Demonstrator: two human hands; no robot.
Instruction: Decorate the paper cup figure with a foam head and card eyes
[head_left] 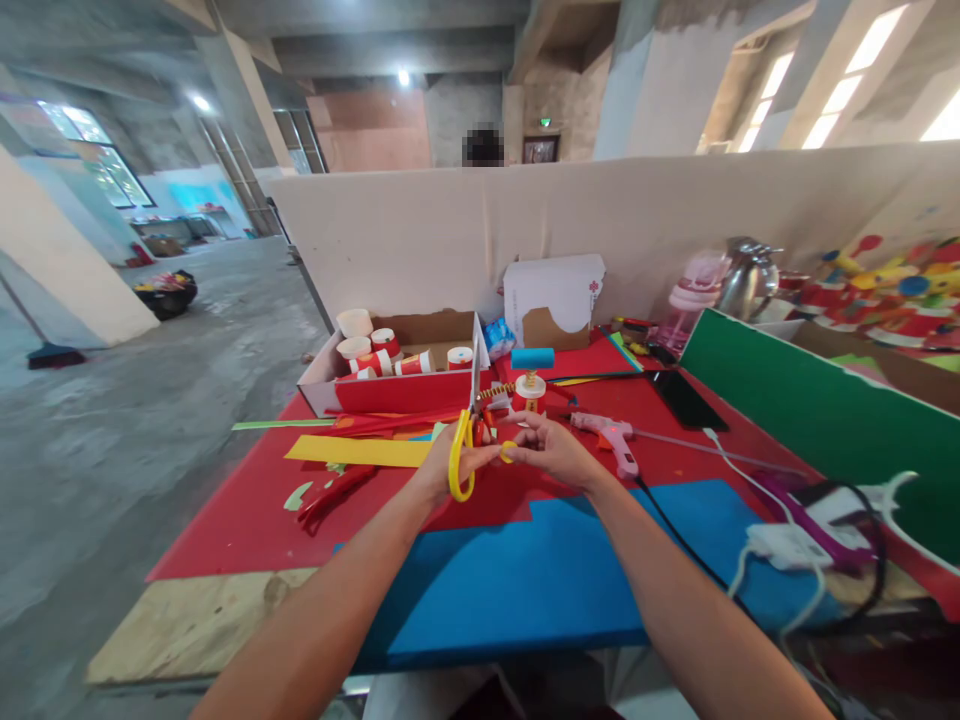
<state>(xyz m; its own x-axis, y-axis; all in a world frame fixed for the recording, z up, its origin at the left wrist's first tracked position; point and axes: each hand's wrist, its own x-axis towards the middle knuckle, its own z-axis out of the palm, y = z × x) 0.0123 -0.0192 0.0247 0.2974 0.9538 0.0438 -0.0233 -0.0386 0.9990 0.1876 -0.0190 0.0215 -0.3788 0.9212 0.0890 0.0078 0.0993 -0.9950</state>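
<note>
Gripping the scissors (459, 462) by their yellow handle, the left hand (439, 468) is clamping them with the blades pointing up and away, toward the cardboard box (405, 345) at the far side. The right hand (553, 450) is pinching a yellow loop (508, 452) just right of the handle; what the loop is made of is too small to tell. Both hands are hovering close together over the red sheet (247, 510) at mid worktop (187, 620), with a blue sheet (525, 580) nearer. This is looking like trimming. Doing it well is calling for a steady pinch, fingertips clear of the blades, and short snips. A glue gun (611, 440) is lying just to the right.
</note>
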